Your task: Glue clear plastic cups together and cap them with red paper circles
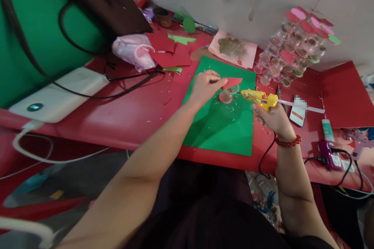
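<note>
My left hand (206, 85) pinches a small red paper piece (233, 82) and holds it just above a clear plastic cup (226, 95) that lies on a green paper sheet (222, 124). My right hand (273, 118), with a red bead bracelet at the wrist, grips a yellow hot glue gun (258, 98). The gun's nozzle points left at the cup and the red piece, and a glue stick juts out behind it to the right.
A stack of clear cups (295, 44) topped with coloured paper discs stands at the back right. A phone (298, 113), a glue tube (327, 130) and a purple device (329, 159) lie at right. Red paper scraps (171, 56), a pink bag (134, 50) and cables lie at left.
</note>
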Motion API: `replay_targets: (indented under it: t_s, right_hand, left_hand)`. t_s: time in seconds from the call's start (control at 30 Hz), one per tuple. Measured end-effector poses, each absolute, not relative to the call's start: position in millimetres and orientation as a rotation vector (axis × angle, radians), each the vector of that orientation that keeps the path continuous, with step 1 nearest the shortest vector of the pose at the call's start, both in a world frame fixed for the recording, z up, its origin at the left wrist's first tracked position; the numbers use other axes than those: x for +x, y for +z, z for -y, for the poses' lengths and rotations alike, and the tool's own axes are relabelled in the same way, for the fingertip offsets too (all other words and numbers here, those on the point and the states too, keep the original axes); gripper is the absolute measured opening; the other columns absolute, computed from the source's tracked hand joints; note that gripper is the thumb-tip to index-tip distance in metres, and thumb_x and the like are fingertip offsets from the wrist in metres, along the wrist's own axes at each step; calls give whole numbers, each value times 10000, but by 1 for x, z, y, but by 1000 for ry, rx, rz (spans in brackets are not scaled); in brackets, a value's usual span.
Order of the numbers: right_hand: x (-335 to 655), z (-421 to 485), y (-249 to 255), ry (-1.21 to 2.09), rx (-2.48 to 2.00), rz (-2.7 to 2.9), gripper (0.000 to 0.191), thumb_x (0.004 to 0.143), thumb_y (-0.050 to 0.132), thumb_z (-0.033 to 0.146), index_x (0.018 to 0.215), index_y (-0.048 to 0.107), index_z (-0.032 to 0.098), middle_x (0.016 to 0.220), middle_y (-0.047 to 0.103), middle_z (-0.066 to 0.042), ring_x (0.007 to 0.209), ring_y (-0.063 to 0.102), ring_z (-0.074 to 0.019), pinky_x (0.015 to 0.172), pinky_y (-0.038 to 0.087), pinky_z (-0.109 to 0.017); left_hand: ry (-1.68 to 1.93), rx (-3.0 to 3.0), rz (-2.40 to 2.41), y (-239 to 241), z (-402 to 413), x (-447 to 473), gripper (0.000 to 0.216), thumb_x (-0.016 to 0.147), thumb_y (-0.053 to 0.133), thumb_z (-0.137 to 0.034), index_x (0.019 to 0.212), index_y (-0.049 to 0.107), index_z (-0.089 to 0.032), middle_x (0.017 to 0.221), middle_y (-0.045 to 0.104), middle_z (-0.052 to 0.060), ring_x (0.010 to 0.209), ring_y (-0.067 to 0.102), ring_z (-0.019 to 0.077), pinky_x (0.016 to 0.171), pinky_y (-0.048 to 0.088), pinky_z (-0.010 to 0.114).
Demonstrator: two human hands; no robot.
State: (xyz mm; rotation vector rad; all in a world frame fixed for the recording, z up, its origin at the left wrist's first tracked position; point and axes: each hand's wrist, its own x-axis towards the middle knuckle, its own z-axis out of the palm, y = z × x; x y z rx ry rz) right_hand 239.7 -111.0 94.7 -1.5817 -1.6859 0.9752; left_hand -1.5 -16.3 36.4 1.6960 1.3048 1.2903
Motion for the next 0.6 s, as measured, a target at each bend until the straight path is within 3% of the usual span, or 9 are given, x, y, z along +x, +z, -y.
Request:
replay_targets:
  t_s: [0.27,0.6]
  right_hand:
    - [238,111,97,996,-1578,1675,539,819,709,689,991,702,178,447,512,77,376,436,-78,392,351,-226]
    - [241,108,91,988,-1570,1653,531,822,701,704,955,710,191,449,500,79,385,436,-76,396,351,-219]
  left_hand:
    - [1300,1683,-1290,35,16,-1,311,826,690,-435,607,661,-215,772,688,31,923,672,222,870,549,381]
    - [1285,1662,-1311,31,12,-3,276,830,699,-414,630,697,-224,801,690,34,937,664,219,902,542,390]
